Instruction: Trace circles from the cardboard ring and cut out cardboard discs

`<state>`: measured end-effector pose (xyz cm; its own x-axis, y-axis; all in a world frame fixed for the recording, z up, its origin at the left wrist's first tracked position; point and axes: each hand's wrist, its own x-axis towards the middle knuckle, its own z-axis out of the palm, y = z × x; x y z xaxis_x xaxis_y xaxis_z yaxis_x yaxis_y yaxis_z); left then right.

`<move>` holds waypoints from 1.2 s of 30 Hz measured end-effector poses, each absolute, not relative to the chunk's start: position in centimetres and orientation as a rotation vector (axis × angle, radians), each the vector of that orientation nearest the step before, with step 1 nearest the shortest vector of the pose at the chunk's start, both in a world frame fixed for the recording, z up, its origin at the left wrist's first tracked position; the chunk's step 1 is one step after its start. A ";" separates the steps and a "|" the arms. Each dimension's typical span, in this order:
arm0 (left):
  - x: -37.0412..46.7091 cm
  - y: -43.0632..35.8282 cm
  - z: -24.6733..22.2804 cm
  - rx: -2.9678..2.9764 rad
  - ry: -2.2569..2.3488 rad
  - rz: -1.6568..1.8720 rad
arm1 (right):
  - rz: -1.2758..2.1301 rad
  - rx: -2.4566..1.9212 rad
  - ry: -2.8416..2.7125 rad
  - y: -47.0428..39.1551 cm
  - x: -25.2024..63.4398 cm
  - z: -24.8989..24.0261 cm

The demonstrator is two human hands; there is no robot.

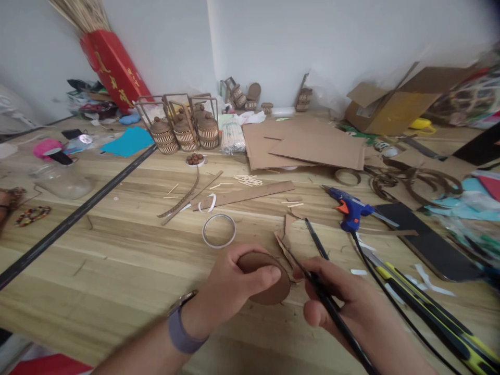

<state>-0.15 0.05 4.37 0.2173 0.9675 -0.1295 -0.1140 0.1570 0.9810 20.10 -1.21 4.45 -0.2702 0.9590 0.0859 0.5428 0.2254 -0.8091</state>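
My left hand grips a round brown cardboard disc, its thumb pressed flat on the face. Closed around a slim black-handled tool is my right hand, just right of the disc. That tool's thin front end points up and left along a torn cardboard scrap; whether it is a blade I cannot tell. A black pen-like stick lies behind my right hand, partly hidden by it. A roll of tape rests beyond my left hand.
To the right lie a blue glue gun with its cord, a yellow-black utility knife and a dark phone. Cardboard sheets, small lidded baskets and an open box stand farther back. Another person's wrist shows at left.
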 end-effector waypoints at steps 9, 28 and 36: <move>-0.2 0.3 4.8 1.219 0.938 0.963 | 0.868 -1.405 -2.113 -0.5 20.2 5.9; -0.4 0.1 5.0 1.314 1.025 0.813 | 1.150 -1.395 -2.121 -0.7 20.5 5.9; -0.5 0.1 5.0 1.283 1.008 0.778 | 1.121 -1.344 -2.070 -0.9 20.0 6.3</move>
